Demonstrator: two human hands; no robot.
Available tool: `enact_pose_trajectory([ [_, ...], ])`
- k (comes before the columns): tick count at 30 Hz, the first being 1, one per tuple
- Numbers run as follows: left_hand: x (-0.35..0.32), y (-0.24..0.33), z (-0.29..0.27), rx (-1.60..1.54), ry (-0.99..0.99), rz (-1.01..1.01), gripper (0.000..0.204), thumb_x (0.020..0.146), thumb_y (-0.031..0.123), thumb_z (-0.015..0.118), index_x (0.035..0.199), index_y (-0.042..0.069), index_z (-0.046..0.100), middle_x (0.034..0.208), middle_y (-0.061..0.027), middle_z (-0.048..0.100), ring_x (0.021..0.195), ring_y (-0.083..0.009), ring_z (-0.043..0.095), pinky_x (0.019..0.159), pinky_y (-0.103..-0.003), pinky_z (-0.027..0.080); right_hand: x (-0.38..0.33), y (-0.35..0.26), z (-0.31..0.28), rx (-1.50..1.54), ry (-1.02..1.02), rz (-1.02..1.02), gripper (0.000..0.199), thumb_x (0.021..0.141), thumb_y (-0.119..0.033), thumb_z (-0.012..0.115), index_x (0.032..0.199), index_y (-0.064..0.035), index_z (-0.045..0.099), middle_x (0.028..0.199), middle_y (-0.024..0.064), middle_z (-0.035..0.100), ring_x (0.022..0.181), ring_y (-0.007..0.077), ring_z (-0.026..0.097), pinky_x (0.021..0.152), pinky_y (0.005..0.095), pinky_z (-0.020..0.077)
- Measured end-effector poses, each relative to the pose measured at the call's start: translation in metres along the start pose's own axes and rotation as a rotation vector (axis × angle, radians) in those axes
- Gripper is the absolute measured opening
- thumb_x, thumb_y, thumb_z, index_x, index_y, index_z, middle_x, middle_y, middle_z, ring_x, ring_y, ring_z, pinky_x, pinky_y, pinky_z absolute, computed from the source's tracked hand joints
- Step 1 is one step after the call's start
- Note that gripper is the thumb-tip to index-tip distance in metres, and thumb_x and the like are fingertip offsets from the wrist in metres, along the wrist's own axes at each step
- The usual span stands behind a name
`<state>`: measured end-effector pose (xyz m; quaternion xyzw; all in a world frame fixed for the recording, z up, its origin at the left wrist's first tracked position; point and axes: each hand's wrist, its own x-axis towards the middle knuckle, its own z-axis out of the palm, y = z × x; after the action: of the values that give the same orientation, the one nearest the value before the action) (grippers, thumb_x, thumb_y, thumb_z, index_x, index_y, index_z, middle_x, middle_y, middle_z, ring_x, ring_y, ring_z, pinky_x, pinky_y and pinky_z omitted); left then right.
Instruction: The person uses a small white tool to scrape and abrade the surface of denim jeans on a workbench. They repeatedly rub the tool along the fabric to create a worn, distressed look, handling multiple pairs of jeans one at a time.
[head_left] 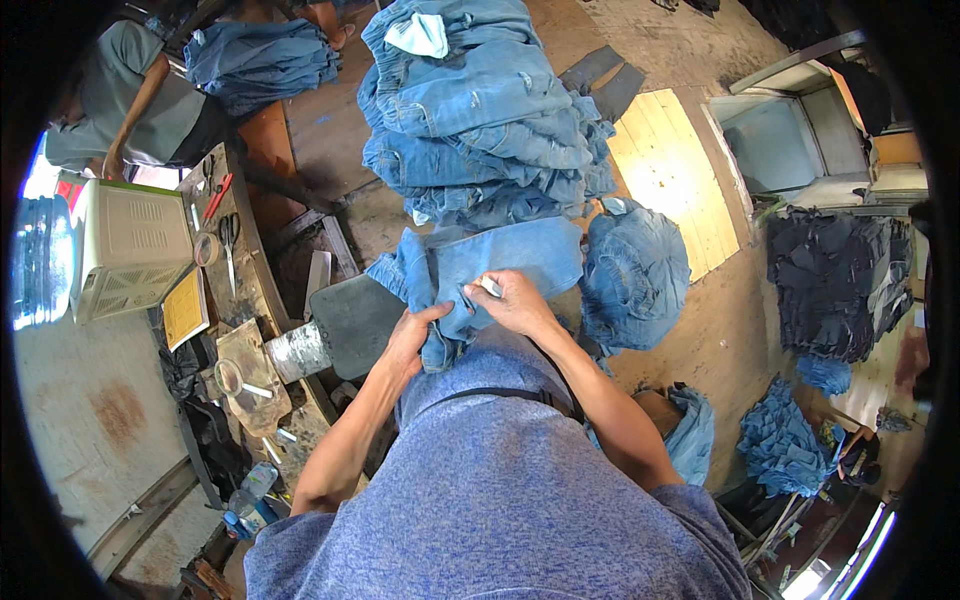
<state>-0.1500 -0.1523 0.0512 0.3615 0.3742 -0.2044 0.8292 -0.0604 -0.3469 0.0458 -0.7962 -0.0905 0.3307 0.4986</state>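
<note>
A pair of light blue jeans (510, 250) lies across my lap, partly bunched on its left side. My left hand (408, 338) is closed on the bunched denim edge, with the thumb on top pointing right. Just right of it, my right hand (510, 303) is closed around a small tool (490, 286) with a pale end. A thin dark part shows by the fingertips, close against the denim. The tool's exact kind cannot be made out, as the fingers cover most of it.
Ahead rises a tall jeans pile (470, 110); a rolled denim bundle (637, 275) sits to the right. On the left, a worn wooden bench (250, 255) carries scissors (229, 240) and red-handled pliers (218, 198). A dark flat pad (360, 325) adjoins my left arm. Another person (140, 100) sits far left.
</note>
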Motion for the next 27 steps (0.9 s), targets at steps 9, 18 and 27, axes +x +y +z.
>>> enact_pose_trajectory([
  [9, 0.001, 0.002, -0.004, 0.119, -0.018, 0.036, 0.045, 0.096, 0.017, 0.080, 0.133, -0.002, 0.062, 0.123, -0.0102, 0.073, 0.107, -0.0203, 0.071, 0.093, -0.037, 0.059, 0.003, 0.005, 0.020, 0.416, -0.066, 0.285, 0.025, 0.099, -0.032, 0.078, 0.099, -0.0067, 0.075, 0.076, -0.0068, 0.057, 0.062, 0.0056, 0.044, 0.055, 0.0269, 0.0349],
  [18, 0.006, 0.000, -0.010, 0.136, -0.065, 0.036, 0.043, 0.098, 0.021, 0.079, 0.132, -0.001, 0.063, 0.121, -0.0093, 0.073, 0.104, -0.0182, 0.071, 0.088, -0.035, 0.059, -0.002, -0.005, 0.018, 0.427, -0.097, 0.361, 0.025, 0.101, -0.033, 0.076, 0.107, -0.0088, 0.072, 0.072, -0.0101, 0.047, 0.056, 0.0016, 0.034, 0.048, 0.0239, 0.0238],
  [27, 0.004, 0.002, -0.014, 0.085, -0.065, -0.003, 0.046, 0.098, 0.019, 0.080, 0.135, 0.001, 0.060, 0.119, -0.0079, 0.072, 0.103, -0.0184, 0.071, 0.086, -0.036, 0.060, -0.002, 0.005, 0.011, 0.857, -0.150, 0.517, 0.019, 0.102, -0.027, 0.076, 0.109, -0.0111, 0.068, 0.069, -0.0130, 0.046, 0.052, 0.0001, 0.034, 0.046, 0.0231, 0.0228],
])
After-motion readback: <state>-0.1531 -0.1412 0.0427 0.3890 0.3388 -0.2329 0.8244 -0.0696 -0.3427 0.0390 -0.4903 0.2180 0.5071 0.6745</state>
